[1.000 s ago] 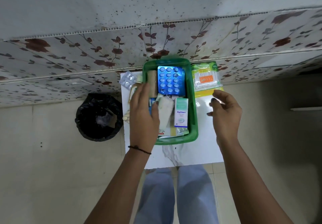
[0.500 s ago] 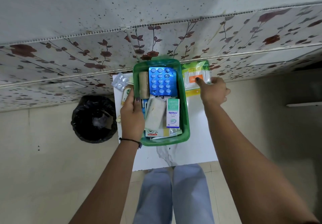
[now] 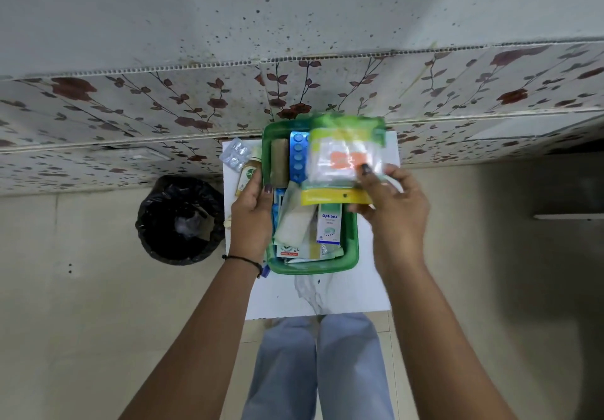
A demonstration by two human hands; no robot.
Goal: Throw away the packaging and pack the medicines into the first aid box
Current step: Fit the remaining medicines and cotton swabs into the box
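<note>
The green first aid box (image 3: pixel 313 268) sits on a small white table (image 3: pixel 327 298). Inside lie a blue blister sheet (image 3: pixel 298 158), a brown roll (image 3: pixel 279 161), a white pouch (image 3: pixel 294 223) and an Optibex carton (image 3: pixel 329 223). My right hand (image 3: pixel 389 204) grips a green and yellow cotton-bud packet (image 3: pixel 343 158) and holds it over the box's far right part. My left hand (image 3: pixel 250 213) rests on the box's left rim, thumb on the edge. The packet hides most of the blister sheet.
A silver blister strip (image 3: pixel 234 154) and a brown Dettol bottle (image 3: pixel 249 174) lie on the table left of the box. A black-lined bin (image 3: pixel 179 220) stands on the floor to the left. A flowered wall runs behind the table. My knees are below the table's near edge.
My right hand reached to the cotton-bud packet at the box's right, took hold of it and carried it left over the box. My left hand drew back from inside the box onto its left rim.
</note>
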